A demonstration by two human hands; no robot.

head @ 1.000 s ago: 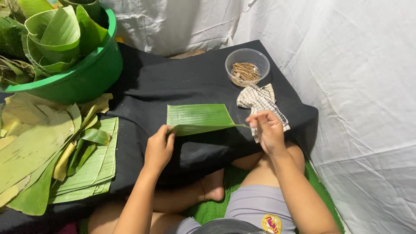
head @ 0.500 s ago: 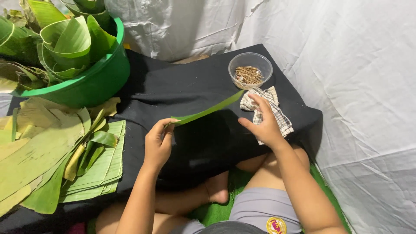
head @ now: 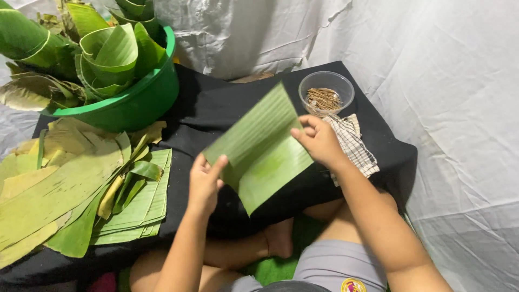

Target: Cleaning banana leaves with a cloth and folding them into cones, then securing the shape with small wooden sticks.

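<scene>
A rectangular piece of green banana leaf [head: 260, 147] is held up over the black cloth [head: 216, 111], tilted with its far corner toward the bowl. My left hand [head: 205, 181] pinches its lower left edge. My right hand [head: 319, 141] grips its right edge, fingers curled over the leaf. Just behind my right hand stands a clear plastic bowl of thin brown sticks [head: 326, 97], and a checked cloth [head: 354, 143] lies beside my wrist.
A green basin [head: 141, 100] full of folded leaf cones stands at the back left. Stacked cut leaves [head: 135, 203] and larger yellowing leaves [head: 48, 184] lie on the left. White sheeting [head: 454, 108] hangs behind and to the right. My crossed legs rest below the cloth.
The leaf lay flat on the cloth, then was lifted edge-on, and now faces me tilted. Both hands rose with it; my right hand moved left off the checked cloth.
</scene>
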